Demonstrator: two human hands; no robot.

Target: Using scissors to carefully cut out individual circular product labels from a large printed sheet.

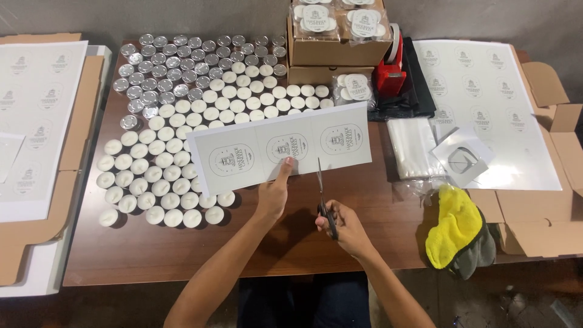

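My left hand (274, 191) pinches the near edge of a white label strip (279, 146) printed with three arch-shaped labels, holding it above the brown table (182, 249). My right hand (345, 226) grips black-handled scissors (323, 194), blades pointing up at the strip's lower edge between the middle and right labels. The strip partly covers the tealight candles behind it.
Several white tealight candles (155, 173) and silver cups (176, 67) fill the table's left and back. Cardboard boxes with bagged candles (337, 33), a red tape dispenser (390, 70), clear bags (413, 146), label sheets (486, 103), a yellow-grey cloth (458, 234) lie right.
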